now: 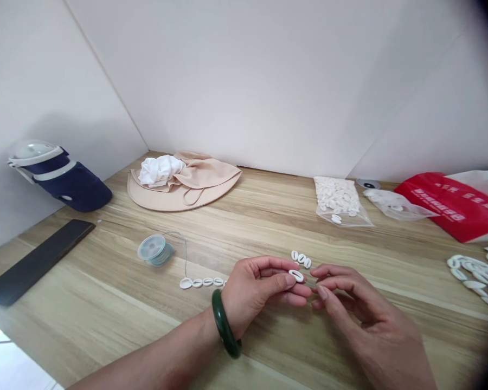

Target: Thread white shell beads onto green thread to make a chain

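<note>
The left hand (260,284), a dark green bangle (226,323) on its wrist, pinches a white cowrie shell (296,275) between thumb and fingers, just above the desk (106,292). The right hand (361,309) comes in from the other side, its thumb and fingers drawn together at the shell's far end; whatever they pinch is too thin to make out. Three loose shells (301,259) lie just beyond the hands. Left of them, a short row of strung shells (203,281) runs on a fine cord to a spool of cord (154,250). Farther right sit a heap of shells (475,273) and a clear bag of shells (337,197) beside a red bag (451,206). A beige sun hat (183,187), a navy visor (61,179) and a black strip (36,262) lie well apart.
</note>
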Tool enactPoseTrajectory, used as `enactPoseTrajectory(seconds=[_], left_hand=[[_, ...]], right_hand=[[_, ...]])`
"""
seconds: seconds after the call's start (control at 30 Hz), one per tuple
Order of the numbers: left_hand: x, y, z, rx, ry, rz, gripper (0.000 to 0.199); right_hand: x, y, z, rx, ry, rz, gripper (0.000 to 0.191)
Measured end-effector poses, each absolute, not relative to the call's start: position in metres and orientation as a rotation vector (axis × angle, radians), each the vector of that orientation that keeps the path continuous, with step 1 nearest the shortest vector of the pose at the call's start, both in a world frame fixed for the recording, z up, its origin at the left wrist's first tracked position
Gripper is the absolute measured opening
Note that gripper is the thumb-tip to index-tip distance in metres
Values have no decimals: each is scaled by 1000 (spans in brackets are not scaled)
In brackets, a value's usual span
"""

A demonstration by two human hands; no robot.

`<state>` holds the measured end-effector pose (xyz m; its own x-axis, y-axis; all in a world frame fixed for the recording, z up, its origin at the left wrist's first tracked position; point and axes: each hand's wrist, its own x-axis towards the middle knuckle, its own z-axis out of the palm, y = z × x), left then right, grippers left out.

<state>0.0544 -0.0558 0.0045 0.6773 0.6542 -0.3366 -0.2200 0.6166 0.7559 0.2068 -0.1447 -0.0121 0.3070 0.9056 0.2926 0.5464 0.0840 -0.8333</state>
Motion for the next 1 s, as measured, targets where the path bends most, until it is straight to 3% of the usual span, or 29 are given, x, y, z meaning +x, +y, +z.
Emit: enactPoseTrajectory(seconds=[1.0], left_hand=[[54,-58,2,733,620,508,25]], right_hand=[[204,-142,-11,-1594,-1329,484,5]])
